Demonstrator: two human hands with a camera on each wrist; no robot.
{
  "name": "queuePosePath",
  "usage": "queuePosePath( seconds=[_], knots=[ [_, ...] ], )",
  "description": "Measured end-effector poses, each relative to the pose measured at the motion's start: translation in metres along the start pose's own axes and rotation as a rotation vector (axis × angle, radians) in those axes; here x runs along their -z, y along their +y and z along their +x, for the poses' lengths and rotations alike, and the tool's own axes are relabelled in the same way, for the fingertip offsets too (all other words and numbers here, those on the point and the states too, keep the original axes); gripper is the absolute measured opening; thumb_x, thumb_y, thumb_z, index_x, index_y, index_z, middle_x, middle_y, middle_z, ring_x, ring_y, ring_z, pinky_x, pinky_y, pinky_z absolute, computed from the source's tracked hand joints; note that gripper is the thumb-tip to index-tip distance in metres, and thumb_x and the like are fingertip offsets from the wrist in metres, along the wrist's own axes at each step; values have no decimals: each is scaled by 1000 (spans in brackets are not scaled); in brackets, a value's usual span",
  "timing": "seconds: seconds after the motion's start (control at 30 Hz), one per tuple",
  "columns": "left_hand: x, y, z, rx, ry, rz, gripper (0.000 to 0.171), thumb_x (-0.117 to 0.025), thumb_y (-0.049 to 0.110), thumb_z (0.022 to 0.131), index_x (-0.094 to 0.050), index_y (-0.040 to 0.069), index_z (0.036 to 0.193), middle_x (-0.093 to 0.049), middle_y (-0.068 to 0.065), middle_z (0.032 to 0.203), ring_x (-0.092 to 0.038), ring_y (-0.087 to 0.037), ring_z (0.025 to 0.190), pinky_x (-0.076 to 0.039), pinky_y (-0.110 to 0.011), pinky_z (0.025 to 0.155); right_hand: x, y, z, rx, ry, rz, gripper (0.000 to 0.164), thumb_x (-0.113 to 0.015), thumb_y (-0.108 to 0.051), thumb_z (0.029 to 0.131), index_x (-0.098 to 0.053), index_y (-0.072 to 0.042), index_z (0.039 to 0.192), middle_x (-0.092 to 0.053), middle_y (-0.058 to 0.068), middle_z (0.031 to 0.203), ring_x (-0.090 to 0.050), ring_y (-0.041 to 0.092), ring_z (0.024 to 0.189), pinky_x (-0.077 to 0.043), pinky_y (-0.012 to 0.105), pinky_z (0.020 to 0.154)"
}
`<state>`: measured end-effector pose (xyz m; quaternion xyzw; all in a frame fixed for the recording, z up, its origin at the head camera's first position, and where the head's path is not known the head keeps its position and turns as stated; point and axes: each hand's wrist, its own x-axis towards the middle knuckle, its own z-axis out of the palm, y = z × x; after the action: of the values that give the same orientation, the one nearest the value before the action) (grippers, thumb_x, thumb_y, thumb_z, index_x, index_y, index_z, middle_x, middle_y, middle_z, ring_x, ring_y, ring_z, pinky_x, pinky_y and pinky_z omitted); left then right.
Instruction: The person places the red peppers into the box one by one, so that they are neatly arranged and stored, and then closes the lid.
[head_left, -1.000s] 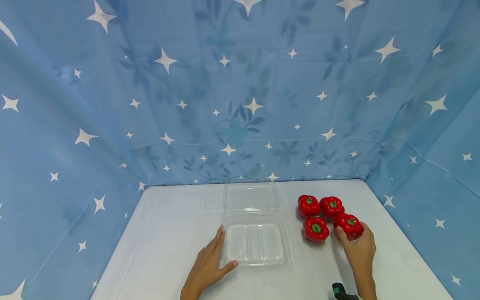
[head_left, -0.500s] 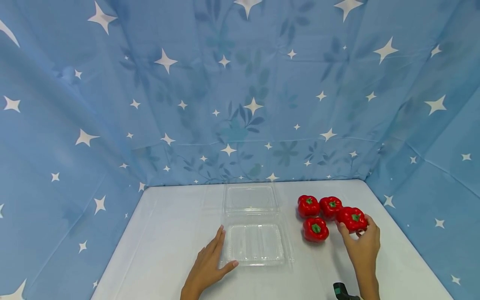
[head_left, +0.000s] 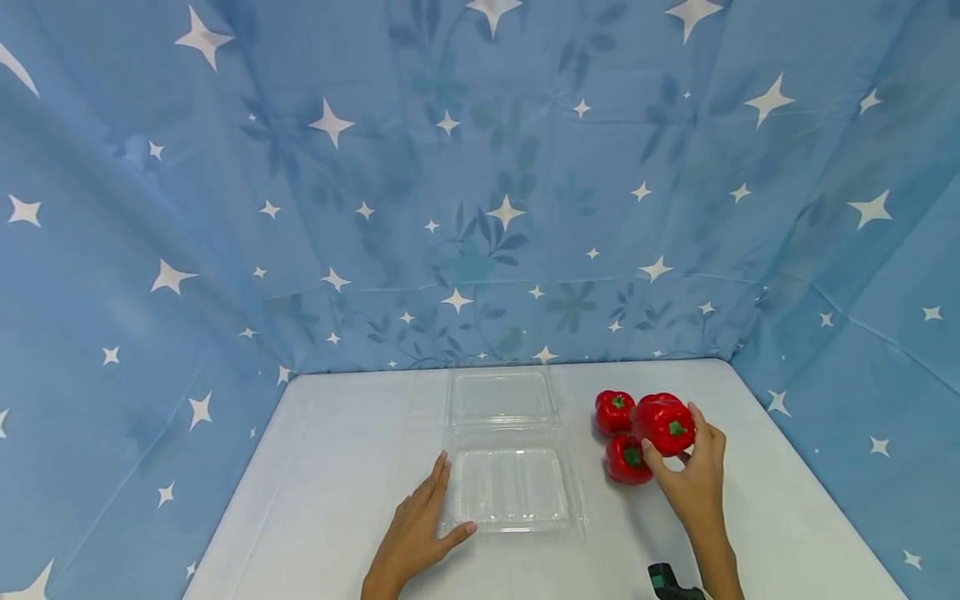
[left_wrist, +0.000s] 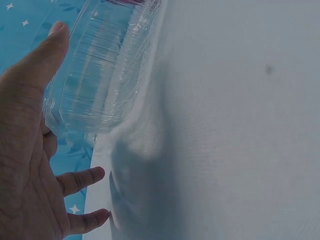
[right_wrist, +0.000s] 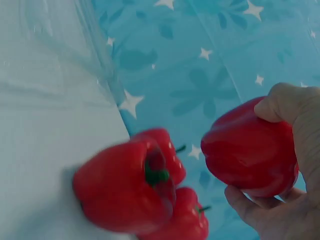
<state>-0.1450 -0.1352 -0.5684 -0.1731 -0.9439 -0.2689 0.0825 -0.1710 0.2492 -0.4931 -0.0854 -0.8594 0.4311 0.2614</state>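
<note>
My right hand [head_left: 693, 479] grips a red bell pepper [head_left: 663, 427] between thumb and fingers, its green stem turned toward the viewer. In the right wrist view the held bell pepper [right_wrist: 252, 150] is raised apart from the others. Below and left of it, a second bell pepper [head_left: 627, 461] lies on the table; a third [head_left: 613, 412] is behind, and another is mostly hidden by the held one. My left hand [head_left: 416, 533] lies spread at the left side of a clear plastic clamshell box [head_left: 510, 487]. Thumb and fingertips are at its edge, as the left wrist view also shows [left_wrist: 95, 65].
The box's lid [head_left: 502, 396] is folded back, lying flat behind the base. A white cloth covers the table [head_left: 337, 450]. Blue star-patterned curtains [head_left: 420, 208] rise at the back and both sides. A dark strap end [head_left: 667, 579] shows at the right wrist.
The right hand has lifted the bell pepper off the table and carried it left, over the others, tilting its stem forward. The left hand and box have stayed put.
</note>
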Motion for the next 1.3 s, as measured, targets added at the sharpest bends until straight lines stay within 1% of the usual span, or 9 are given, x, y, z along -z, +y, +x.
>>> queuePosePath(
  seconds=[0.13,0.23,0.4,0.57,0.7,0.8,0.93,1.2,1.3],
  knots=[
    [1,0,1,4,-5,7,96,-65,57,85,-22,7,155,-22,-7,163,-41,-30,141,-47,-54,101,-9,-8,-2,45,-46,69,97,-81,0,71,-28,-6,151,-38,20,139,-41,32,128,-47,59,90],
    [1,1,1,0,-5,4,97,-66,57,85,-22,7,156,-22,-8,163,-42,-30,140,-47,-52,102,-16,-13,-4,52,-81,141,95,-81,1,71,-28,-6,149,-38,17,142,-40,30,129,-47,56,90],
    [0,1,0,0,-11,13,97,-65,57,85,-22,6,155,-21,-8,163,-42,-31,140,-48,-50,103,-28,-22,-8,23,-160,268,89,-81,-3,75,-30,-5,148,-38,16,146,-42,35,132,-48,50,90],
    [-2,0,0,7,-8,18,97,-65,59,85,-22,8,156,-22,-7,163,-43,-31,139,-49,-50,101,-40,-29,-14,-36,-253,326,83,-80,-11,79,-32,-9,147,-40,17,148,-42,40,134,-49,49,91],
    [-2,0,0,14,-13,11,97,-64,59,85,-21,9,156,-21,-5,163,-42,-30,140,-48,-50,102,-50,-36,-19,-80,-311,290,81,-81,-18,80,-36,-12,147,-45,18,146,-46,38,130,-54,46,91],
    [-3,-1,0,16,-16,19,97,-64,60,85,-21,8,156,-21,-5,164,-42,-29,140,-48,-49,103,-58,-40,-22,-99,-359,235,82,-82,-25,78,-38,-13,146,-49,17,143,-51,34,125,-58,41,89],
    [-4,-1,1,22,-16,25,98,-64,61,85,-23,9,156,-22,-5,163,-42,-29,140,-48,-50,103,-70,-47,-27,-134,-433,200,84,-83,-32,76,-40,-11,145,-54,17,139,-55,32,121,-59,38,87],
    [-4,0,2,62,-47,3,97,-61,64,85,-21,13,157,-22,0,163,-43,-29,140,-47,-52,103,-100,-61,-43,-178,-516,149,82,-85,-34,73,-47,-6,140,-62,18,128,-61,30,111,-60,40,82],
    [-4,0,2,70,-43,-3,97,-61,64,84,-22,12,156,-22,-1,163,-43,-30,140,-47,-53,103,-111,-63,-48,-222,-541,154,80,-85,-32,72,-48,-3,137,-63,19,124,-61,28,106,-60,42,82]
  ],
)
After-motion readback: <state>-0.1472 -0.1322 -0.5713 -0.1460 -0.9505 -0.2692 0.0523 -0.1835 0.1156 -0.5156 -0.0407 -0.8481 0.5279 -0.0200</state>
